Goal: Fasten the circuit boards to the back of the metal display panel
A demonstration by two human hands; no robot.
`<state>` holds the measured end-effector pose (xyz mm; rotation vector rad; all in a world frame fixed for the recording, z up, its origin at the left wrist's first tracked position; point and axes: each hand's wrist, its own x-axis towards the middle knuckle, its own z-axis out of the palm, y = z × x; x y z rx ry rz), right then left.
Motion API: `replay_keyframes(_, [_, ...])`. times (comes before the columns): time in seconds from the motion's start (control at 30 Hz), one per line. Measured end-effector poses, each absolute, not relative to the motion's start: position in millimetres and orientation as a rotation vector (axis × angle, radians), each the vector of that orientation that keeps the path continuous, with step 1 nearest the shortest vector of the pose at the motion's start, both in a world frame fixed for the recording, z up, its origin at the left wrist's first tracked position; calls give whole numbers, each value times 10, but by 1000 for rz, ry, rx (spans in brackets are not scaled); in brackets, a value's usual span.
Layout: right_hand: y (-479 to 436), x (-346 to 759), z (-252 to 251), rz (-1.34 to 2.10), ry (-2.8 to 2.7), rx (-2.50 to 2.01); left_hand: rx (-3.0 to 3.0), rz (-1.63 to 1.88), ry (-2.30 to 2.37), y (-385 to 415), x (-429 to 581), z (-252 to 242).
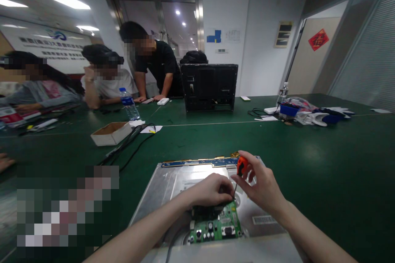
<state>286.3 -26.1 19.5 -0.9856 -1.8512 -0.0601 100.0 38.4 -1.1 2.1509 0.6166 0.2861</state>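
A silver metal monitor back panel [173, 185] lies flat on the green table in front of me. A green circuit board [216, 226] sits on its near part. My right hand [262, 185] is closed on a small screwdriver with an orange handle [241, 165], its thin shaft pointing down at the board's upper edge. My left hand [210, 191] rests curled on the board beside the screwdriver tip, fingers pressed together; what is under them is hidden.
A black monitor casing [209, 86] stands upright mid-table. A cardboard box [111, 132], a water bottle [129, 104] and black cables [129, 144] lie at the left. Gloves and a blue box [308, 114] lie at the right. Three people sit or lean at the far left.
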Motion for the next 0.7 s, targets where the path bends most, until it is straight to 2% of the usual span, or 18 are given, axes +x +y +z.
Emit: replay_keyframes(0.7, [-250,2856,178,-24,-1862,-974,2140,291,609,386,998,-26])
